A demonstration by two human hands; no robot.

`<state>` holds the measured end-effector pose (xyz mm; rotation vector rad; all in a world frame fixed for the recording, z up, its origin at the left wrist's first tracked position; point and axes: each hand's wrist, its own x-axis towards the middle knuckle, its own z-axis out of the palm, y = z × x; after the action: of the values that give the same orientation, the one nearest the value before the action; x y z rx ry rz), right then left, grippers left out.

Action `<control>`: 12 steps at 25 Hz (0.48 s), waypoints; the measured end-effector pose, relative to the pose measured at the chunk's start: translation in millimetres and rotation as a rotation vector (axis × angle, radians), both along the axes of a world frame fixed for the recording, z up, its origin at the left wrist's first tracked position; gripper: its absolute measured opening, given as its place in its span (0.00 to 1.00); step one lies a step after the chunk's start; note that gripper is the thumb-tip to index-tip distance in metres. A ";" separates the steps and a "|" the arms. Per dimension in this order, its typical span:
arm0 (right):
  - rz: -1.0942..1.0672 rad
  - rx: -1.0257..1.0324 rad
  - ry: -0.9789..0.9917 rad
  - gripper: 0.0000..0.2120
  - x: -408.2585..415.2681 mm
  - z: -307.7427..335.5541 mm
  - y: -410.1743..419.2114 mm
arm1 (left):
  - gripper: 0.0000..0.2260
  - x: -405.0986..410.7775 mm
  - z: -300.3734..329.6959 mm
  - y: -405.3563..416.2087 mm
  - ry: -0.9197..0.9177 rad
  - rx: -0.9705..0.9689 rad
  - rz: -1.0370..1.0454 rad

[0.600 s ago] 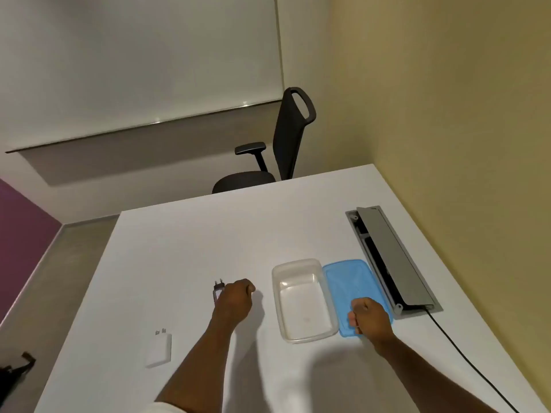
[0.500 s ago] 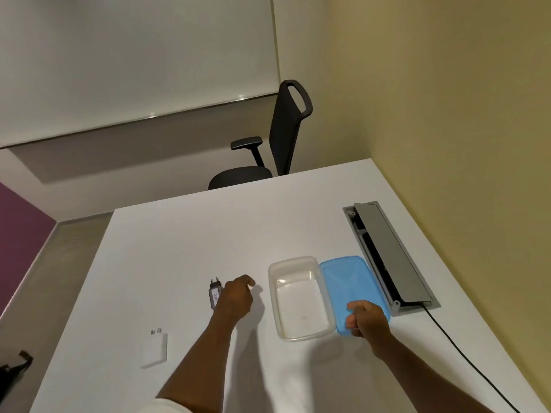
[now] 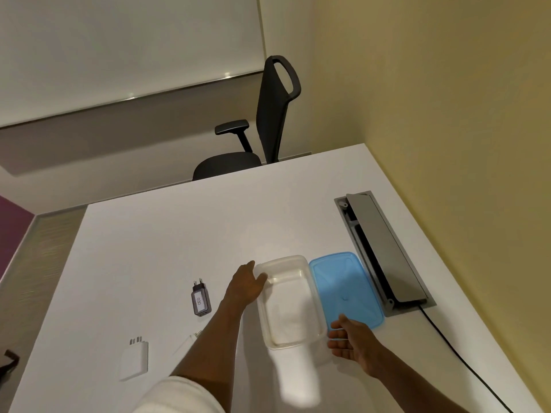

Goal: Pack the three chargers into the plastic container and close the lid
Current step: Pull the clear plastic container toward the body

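Note:
The clear plastic container [image 3: 316, 305] stands open on the white table [image 3: 167, 239], with nothing visible inside it. Its blue lid [image 3: 343, 287] lies flat just to its right. My left hand [image 3: 246, 286] grips the container's far left corner, thumb over the rim. By the container's near right corner, my right hand [image 3: 348, 342] hovers with fingers spread, holding nothing. A dark grey charger [image 3: 200, 300] lies left of my left hand. A white charger [image 3: 134, 359] lies near the front left. Another white charger [image 3: 187, 343] is mostly hidden behind my left forearm.
A grey cable hatch [image 3: 384, 248] is set into the table right of the lid, flap raised, with a black cable [image 3: 465, 362] running from it toward me. A black office chair [image 3: 262, 138] stands beyond the far edge. A yellow wall borders the right side.
My left hand left the dark grey charger and moved right to the container's corner. My right hand opened from a fist and drew back off the lid.

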<state>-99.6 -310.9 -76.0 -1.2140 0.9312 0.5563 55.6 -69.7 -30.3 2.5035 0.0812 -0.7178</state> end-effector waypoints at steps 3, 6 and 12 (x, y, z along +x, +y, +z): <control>0.002 0.058 0.019 0.19 1.6 -0.3 1.9 | 0.32 9.4 -1.4 -8.4 0.014 -0.025 0.003; 0.008 0.101 0.029 0.20 2.2 0.7 4.8 | 0.33 14.2 -3.7 -13.7 0.042 -0.040 -0.014; 0.009 0.141 0.029 0.19 0.5 -0.8 9.6 | 0.31 14.7 -6.7 -13.9 0.033 -0.036 0.000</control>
<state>-99.1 -301.3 -76.8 -1.0857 0.8960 0.6371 70.2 -83.6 -37.0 2.4576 0.0791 -0.7540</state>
